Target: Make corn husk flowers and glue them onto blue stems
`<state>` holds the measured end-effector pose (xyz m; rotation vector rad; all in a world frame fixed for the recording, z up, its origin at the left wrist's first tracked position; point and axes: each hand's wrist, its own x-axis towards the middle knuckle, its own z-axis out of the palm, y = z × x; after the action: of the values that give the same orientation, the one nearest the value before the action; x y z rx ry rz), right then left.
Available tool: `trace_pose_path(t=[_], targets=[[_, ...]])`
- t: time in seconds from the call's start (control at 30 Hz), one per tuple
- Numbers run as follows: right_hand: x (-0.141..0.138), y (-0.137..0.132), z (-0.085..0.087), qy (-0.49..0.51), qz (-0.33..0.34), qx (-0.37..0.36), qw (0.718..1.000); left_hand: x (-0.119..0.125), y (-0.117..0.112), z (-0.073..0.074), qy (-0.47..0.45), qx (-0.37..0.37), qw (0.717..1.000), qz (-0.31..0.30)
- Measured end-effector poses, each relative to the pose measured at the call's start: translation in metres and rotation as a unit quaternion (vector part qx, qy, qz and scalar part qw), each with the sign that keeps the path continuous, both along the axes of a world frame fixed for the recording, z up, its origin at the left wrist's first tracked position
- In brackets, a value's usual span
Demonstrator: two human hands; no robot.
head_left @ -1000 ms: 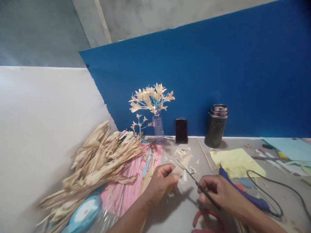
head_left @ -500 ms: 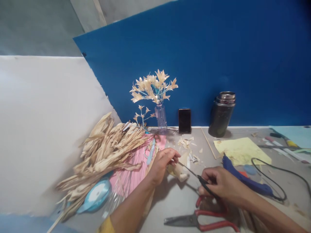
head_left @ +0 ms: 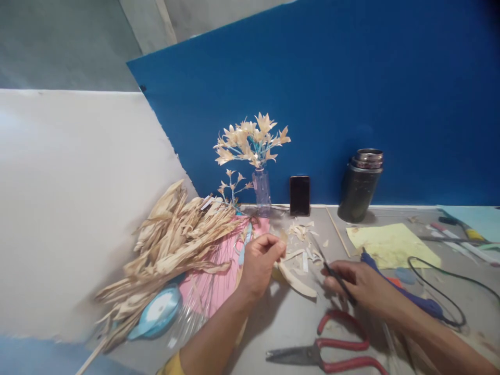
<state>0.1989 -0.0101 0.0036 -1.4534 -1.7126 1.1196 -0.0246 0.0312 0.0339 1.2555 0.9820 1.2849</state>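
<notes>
My left hand [head_left: 262, 263] is closed in a pinch on a pale piece of corn husk [head_left: 284, 237], most of it hidden or blurred. Just below its fingers a curved cream husk strip [head_left: 299, 284] reaches to the right; whether it hangs from the hand or lies on the table I cannot tell. My right hand [head_left: 361, 284] grips black-handled scissors [head_left: 336, 276], their thin blades pointing up and left, apart from the left hand. Red-handled shears [head_left: 297, 355] lie on the table below both hands.
Dried corn husks [head_left: 175, 239] are heaped at left beside a blue tape dispenser [head_left: 160, 312]. Behind stand a vase [head_left: 261, 192] of husk flowers [head_left: 250, 138], a phone [head_left: 299, 195] and a dark flask [head_left: 360, 185]. A blue glue gun [head_left: 414, 299] with its cord lies at right, near yellow paper [head_left: 392, 242].
The scissors have come away from the left hand, their blades swinging upward. My left hand has turned, fingers drawn in, and the curved husk strip shows more fully.
</notes>
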Motion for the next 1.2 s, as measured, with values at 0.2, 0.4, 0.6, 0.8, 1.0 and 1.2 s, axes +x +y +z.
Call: trace_pose_path(t=[0.2, 0.4, 0.6, 0.8, 1.0, 1.2], targets=[[-0.006, -0.006, 0.011, 0.194, -0.04, -0.018, 0.98, 0.019, -0.021, -0.018, 0.062, -0.116, 0.968, -0.213], [-0.014, -0.013, 0.015, 0.19, -0.049, -0.013, 0.981, 0.025, -0.028, -0.028, 0.046, -0.122, 0.969, -0.208], [-0.013, -0.016, 0.013, 0.238, -0.045, -0.034, 0.97, 0.03, -0.031, -0.029, -0.089, -0.174, 0.951, -0.24], [-0.024, -0.02, 0.011, 0.359, -0.029, -0.098, 0.928, 0.028, -0.03, -0.031, -0.196, -0.209, 0.912, -0.293], [-0.03, -0.023, 0.021, 0.349, -0.083, -0.077, 0.93, 0.03, -0.034, -0.03, -0.184, -0.2, 0.925, -0.266], [-0.034, -0.023, 0.013, 0.412, -0.045, -0.081, 0.907, 0.03, -0.032, -0.028, -0.235, -0.199, 0.901, -0.305]])
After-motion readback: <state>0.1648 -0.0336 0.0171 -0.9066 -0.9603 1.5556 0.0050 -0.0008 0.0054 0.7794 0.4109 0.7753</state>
